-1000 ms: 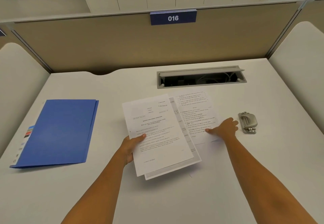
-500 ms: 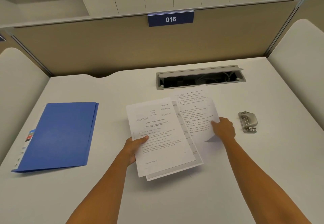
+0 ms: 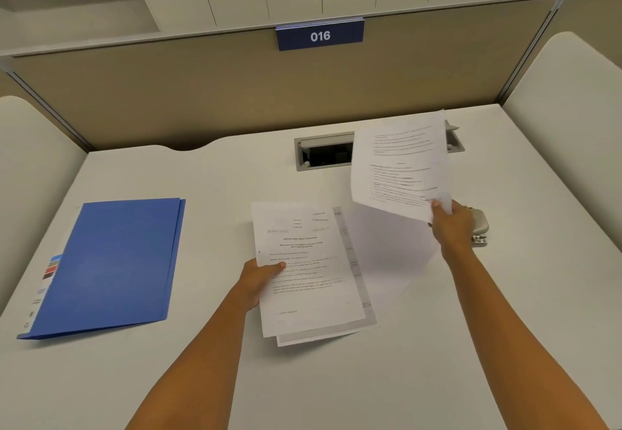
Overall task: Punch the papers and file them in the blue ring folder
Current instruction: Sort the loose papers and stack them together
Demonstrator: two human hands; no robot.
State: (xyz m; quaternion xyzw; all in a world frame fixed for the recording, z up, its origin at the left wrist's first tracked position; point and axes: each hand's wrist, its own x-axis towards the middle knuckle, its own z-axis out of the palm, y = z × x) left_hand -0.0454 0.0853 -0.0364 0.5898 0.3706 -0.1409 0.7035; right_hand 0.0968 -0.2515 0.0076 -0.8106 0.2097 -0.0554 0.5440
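Since a second ago our right hand (image 3: 452,227) had lifted the loose sheet (image 3: 400,163) off the counter (image 3: 218,177), grip pinched on its lower corner. Left hand (image 3: 257,278) held the other papers (image 3: 308,268) by their left edge. Gathering step, we judged; punching not started. Blue folder (image 3: 107,264) shut at 9 o'clock. Punch (image 3: 479,226) mostly hidden behind our right hand; print was blurred.

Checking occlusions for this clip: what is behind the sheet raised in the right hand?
The raised sheet covers the right part of the desk's cable slot, whose far right end peeks out. The right hand partly hides the hole punch.
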